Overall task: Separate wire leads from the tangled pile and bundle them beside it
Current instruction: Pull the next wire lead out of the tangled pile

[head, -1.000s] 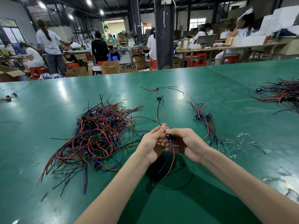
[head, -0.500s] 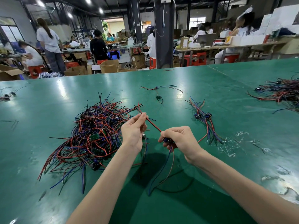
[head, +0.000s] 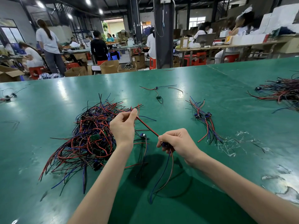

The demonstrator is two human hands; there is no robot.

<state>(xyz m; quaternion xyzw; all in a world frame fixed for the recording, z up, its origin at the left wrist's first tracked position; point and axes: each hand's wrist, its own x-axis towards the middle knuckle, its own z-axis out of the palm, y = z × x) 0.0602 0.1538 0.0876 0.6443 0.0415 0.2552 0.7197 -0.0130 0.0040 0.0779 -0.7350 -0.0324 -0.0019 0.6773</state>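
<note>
Barely made a dent in the tangled pile [head: 87, 136] so far.

Working a single lead [head: 148, 127] right now. Pinching its red-and-black end in the left hand [head: 123, 126], up over the pile's right edge. Gripping its blue connector [head: 164, 144] in the curled right hand [head: 176, 141], a bit nearer. So, holding the hands apart with the wire taut between them, lifted off the green table [head: 210, 199], and letting the blue and red tails [head: 161, 172] dangle below the right fist. Counting only one small bundle [head: 204, 120] laid out to the right of the pile, well apart from it; can't tell if tied. Guessing at dozens more to tease out of the heap, so nowhere near halfway. Ignoring the stray lead [head: 156, 88] further back and the other heap [head: 278, 91] at far right.
</note>
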